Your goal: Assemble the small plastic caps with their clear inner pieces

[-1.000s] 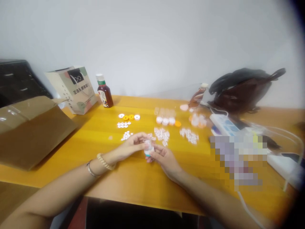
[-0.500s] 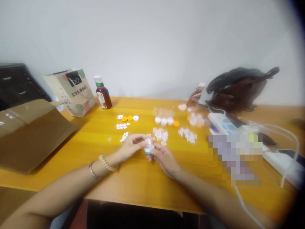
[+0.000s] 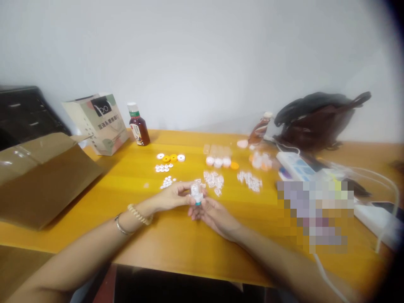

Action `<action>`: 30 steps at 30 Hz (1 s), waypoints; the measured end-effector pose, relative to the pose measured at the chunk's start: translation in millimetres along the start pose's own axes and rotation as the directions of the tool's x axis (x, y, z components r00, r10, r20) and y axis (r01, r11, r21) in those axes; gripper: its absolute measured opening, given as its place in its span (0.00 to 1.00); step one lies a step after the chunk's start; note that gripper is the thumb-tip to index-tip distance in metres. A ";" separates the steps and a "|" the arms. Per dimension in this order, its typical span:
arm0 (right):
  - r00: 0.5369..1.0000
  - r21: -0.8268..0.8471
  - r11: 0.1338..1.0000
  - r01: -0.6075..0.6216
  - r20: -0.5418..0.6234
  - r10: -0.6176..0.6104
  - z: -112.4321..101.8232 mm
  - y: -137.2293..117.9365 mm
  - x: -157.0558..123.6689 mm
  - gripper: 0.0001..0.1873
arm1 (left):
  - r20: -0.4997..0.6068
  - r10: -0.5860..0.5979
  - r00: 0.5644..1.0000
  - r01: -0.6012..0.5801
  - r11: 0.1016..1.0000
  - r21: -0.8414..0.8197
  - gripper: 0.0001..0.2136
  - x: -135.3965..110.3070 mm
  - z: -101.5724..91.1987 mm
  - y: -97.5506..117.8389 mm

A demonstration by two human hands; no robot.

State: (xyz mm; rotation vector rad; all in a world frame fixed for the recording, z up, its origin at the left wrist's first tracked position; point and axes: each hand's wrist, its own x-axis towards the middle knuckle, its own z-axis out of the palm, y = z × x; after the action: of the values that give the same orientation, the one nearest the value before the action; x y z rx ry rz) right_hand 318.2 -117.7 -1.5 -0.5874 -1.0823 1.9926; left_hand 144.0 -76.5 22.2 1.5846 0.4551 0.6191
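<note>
Both hands meet over the front middle of the table around a small clear plastic container (image 3: 196, 191) with a teal band at its bottom. My left hand (image 3: 174, 196) grips it from the left, thumb on its side. From the right and below, my right hand (image 3: 216, 213) holds its lower end with thumb and fingers. Just beyond lie small white discs (image 3: 167, 182) and a pile of clear plastic pieces (image 3: 213, 181). White and orange rings (image 3: 170, 158) form a row farther back. Clear containers with white caps (image 3: 218, 161) lie to their right.
An open cardboard box (image 3: 47, 176) and a paper bag (image 3: 109, 124) stand at left, near a dark red bottle (image 3: 139, 129). At right are a tilted bottle (image 3: 260, 129), a dark bag (image 3: 318, 120), a power strip (image 3: 295, 166) and white cables. More clear pieces (image 3: 250, 181) lie right of centre.
The fingers have shifted around the container, and the right hand's fingers now show lower beneath it. The whole view has moved slightly.
</note>
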 end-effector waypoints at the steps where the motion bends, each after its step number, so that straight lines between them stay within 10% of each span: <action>1: 0.999 0.018 0.999 -0.027 0.025 0.026 0.3 1.3 -0.7 0.17 | -0.024 0.008 1.000 -0.007 1.000 0.014 0.19 -0.4 -0.1 0.4; 18: 0.971 -0.017 0.987 0.159 -0.177 -0.159 8.0 3.1 0.4 0.14 | -0.257 0.020 0.966 -0.020 1.000 0.003 0.13 3.8 19.3 3.1; 30: 0.988 0.423 0.900 0.100 -0.151 -0.039 18.1 3.8 2.1 0.14 | -0.356 -0.020 0.934 -0.032 0.990 -0.140 0.16 8.2 37.2 -6.1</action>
State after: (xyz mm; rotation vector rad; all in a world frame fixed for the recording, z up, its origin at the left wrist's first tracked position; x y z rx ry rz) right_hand 302.8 -126.1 4.8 -0.4335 -0.5412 2.0085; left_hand 174.2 -99.6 15.5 1.3389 0.6602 0.9316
